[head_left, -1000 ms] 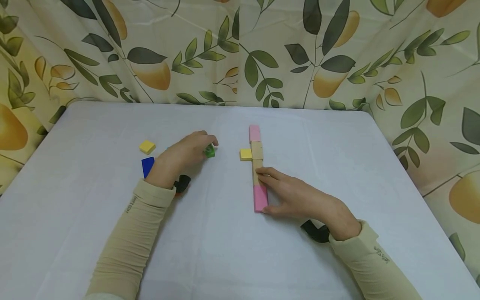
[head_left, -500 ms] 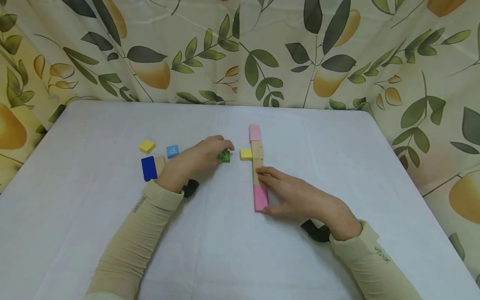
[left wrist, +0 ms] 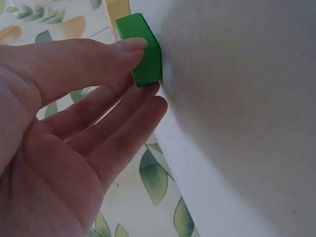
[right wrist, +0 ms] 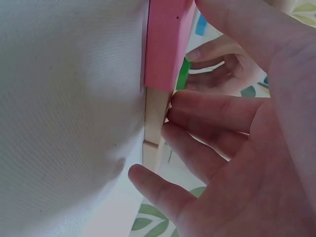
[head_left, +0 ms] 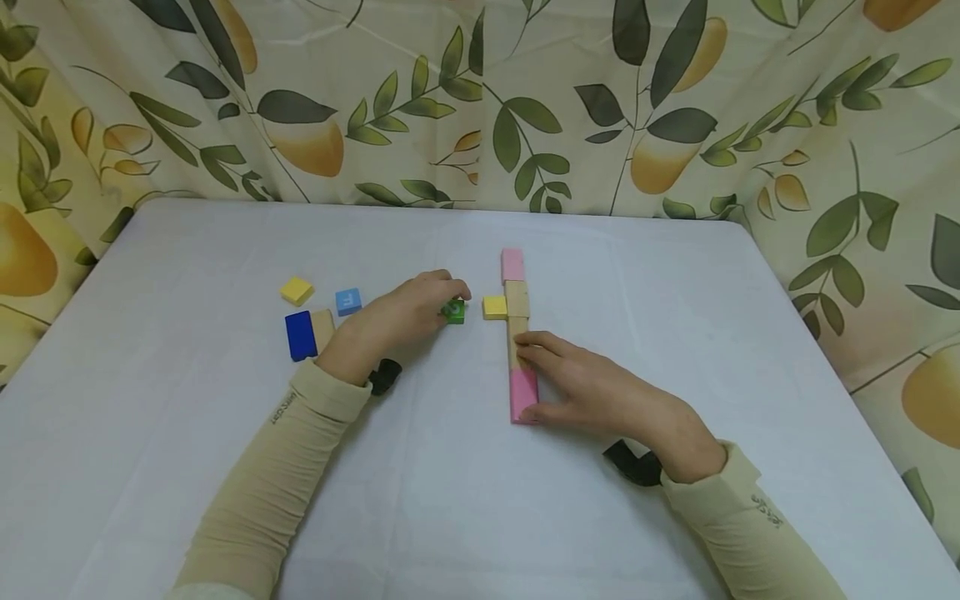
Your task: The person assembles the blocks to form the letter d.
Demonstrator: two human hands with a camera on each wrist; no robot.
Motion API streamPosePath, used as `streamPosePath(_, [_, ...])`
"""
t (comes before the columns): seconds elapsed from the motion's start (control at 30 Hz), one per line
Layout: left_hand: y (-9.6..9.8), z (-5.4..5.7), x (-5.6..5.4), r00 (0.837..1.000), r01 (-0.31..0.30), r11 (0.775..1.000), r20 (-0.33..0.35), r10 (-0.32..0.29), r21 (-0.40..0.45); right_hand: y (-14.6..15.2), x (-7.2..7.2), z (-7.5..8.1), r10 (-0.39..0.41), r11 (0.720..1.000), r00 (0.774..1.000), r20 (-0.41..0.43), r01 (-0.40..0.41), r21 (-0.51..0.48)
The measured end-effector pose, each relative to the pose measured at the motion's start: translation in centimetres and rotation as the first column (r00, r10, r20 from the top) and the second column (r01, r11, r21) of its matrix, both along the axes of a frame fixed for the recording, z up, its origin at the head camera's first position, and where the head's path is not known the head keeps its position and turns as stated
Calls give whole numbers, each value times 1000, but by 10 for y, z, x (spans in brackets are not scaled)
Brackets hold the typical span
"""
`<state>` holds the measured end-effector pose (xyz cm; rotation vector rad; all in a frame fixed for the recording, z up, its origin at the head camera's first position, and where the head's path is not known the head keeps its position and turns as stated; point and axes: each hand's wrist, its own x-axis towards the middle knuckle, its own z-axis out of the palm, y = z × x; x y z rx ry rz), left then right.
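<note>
Green block [head_left: 455,314], likely light and hard, best side-gripped, is pinched by left hand [head_left: 399,321]. Block row [head_left: 517,298] is touched by relaxed right hand [head_left: 603,390].

My beige-sleeved left forearm [head_left: 273,483]: angled inward; bare left hand [head_left: 393,325]: thumb [left wrist: 94,61] pinching against fingers [left wrist: 131,136]. My beige-sleeved right forearm [head_left: 750,525]: angled inward; bare right hand [head_left: 600,383]: fingers lightly bent, thumb apart.

Green block [head_left: 454,312], pinched by left hand [head_left: 401,317], just beside yellow block [head_left: 494,307] but apart, yellow block touching side of near-straight row [head_left: 517,327], pink far block [head_left: 512,265], plain wooden blocks [head_left: 517,298], pink near block [head_left: 522,392], right hand [head_left: 603,387] touching row's near half.
</note>
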<state>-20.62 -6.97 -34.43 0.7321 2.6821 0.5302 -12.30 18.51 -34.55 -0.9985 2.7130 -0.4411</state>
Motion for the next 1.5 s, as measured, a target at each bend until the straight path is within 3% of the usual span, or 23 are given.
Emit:
streamPosePath(0.23, [1,2,1,1000,6,1000,-4,-6,-21,-1,2,-1,22,1000,1000,-16,-22,-10])
streamPosePath(0.67, [3,3,0,999,34,999,-34,-36,-33,-5,14,-6,10,994,1000,30,-14,110])
streamPosePath(1.1, [6,3,-2,998,51,998,-33,-52,-31,-8,15,-8,-2,991,1000,28,-1,131])
streamPosePath(1.5, [13,-2,0,994,42,999,-96,-43,-9,-12,14,-6,-8,989,999,50,1,146])
